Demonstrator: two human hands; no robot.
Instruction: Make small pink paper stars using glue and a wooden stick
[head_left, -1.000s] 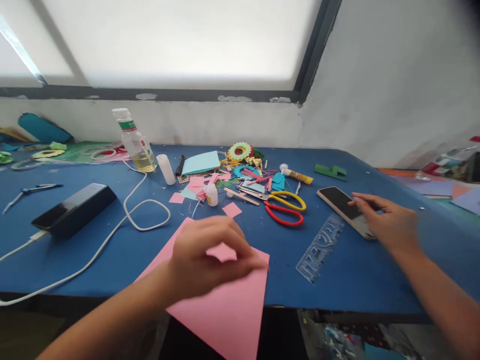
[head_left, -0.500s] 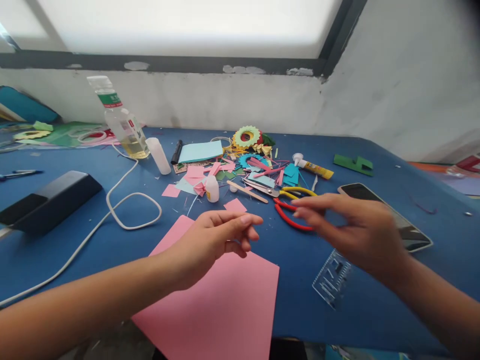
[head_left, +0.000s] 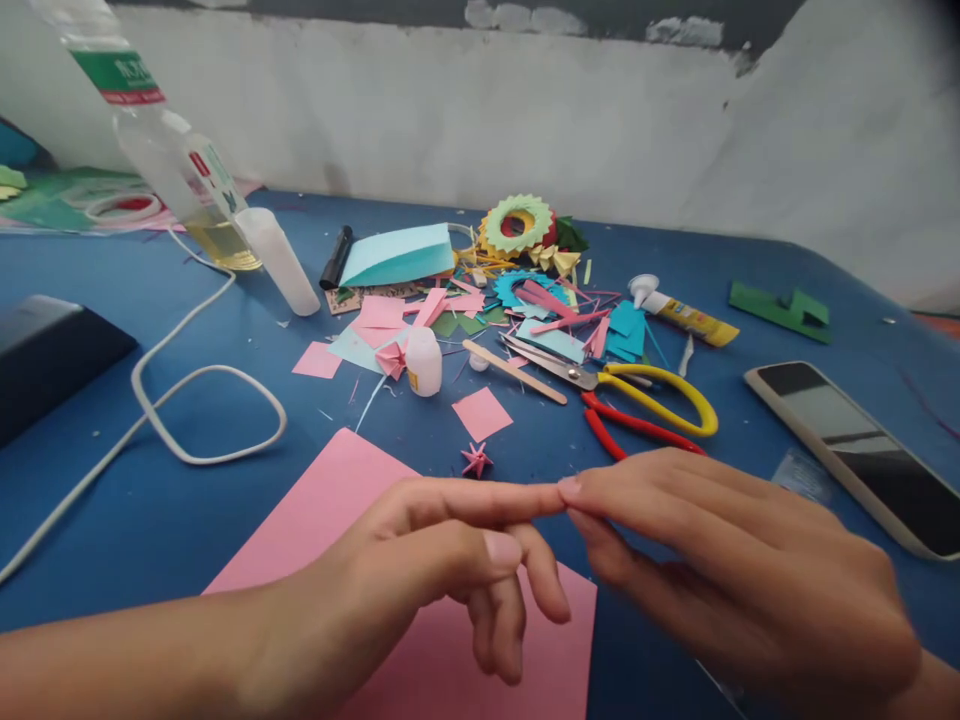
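My left hand [head_left: 442,570] is stretched over a sheet of pink paper [head_left: 277,540], its index finger pointing right and its other fingers loosely bent and apart. Nothing shows in it. With thumb and index finger, my right hand [head_left: 727,560] pinches the tip of that left index finger. Just beyond the hands lies a small pink paper star [head_left: 476,460], below a pink paper square [head_left: 482,413]. Scissors [head_left: 652,400] with yellow and red handles lie behind my right hand, which covers part of the red handle.
Paper scraps, a wooden stick [head_left: 517,372] and a small glue bottle [head_left: 424,362] lie mid-table. A tall bottle [head_left: 180,170], a white cylinder [head_left: 279,262] and a cable [head_left: 206,372] are on the left. A phone [head_left: 862,450] and a yellow tube [head_left: 694,318] are on the right.
My right hand has moved in to touch the left index fingertip, and the left index finger has straightened. The view has tilted down and closer. The small pink star now shows.
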